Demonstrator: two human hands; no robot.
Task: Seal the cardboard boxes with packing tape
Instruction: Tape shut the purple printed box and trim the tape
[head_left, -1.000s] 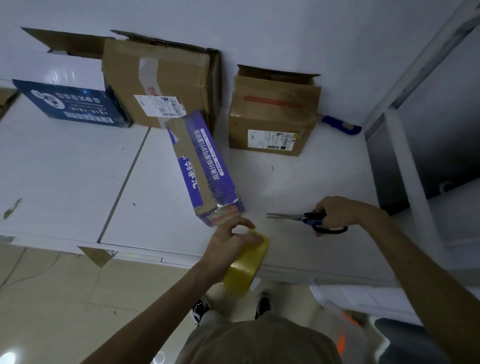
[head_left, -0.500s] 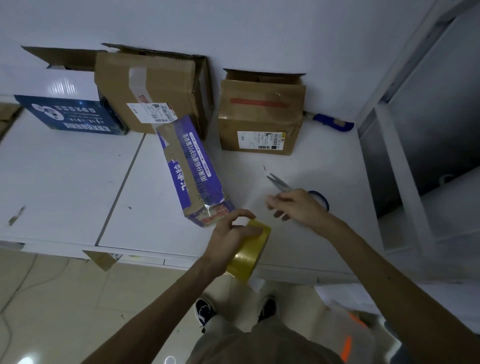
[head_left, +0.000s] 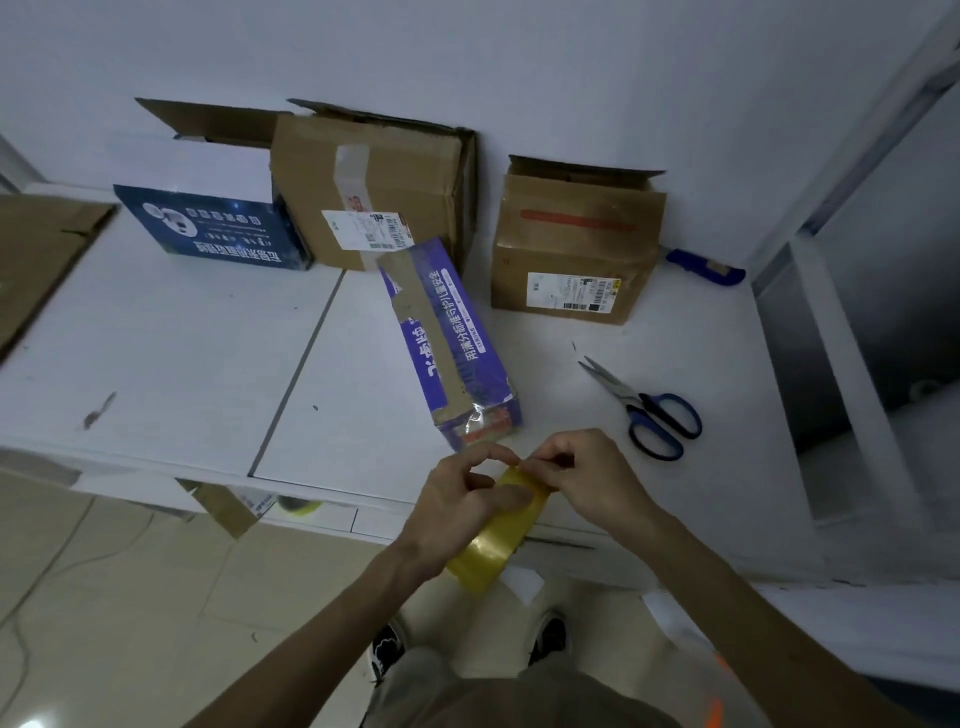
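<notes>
My left hand (head_left: 457, 499) grips the glossy yellow tape roll (head_left: 493, 540) just below the purple box (head_left: 447, 343) while my right hand (head_left: 582, 478) pinches its top edge.

Glossy yellowish tape roll (head_left: 493, 540); matt cardboard box (head_left: 574, 244) (creased); metal-bladed scissors (head_left: 644, 408).

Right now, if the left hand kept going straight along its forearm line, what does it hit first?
Probably the right hand, whose fingertips already meet it at the yellow packing tape roll. Beyond that, the blue-handled scissors on the white table; depth is unclear.
</notes>
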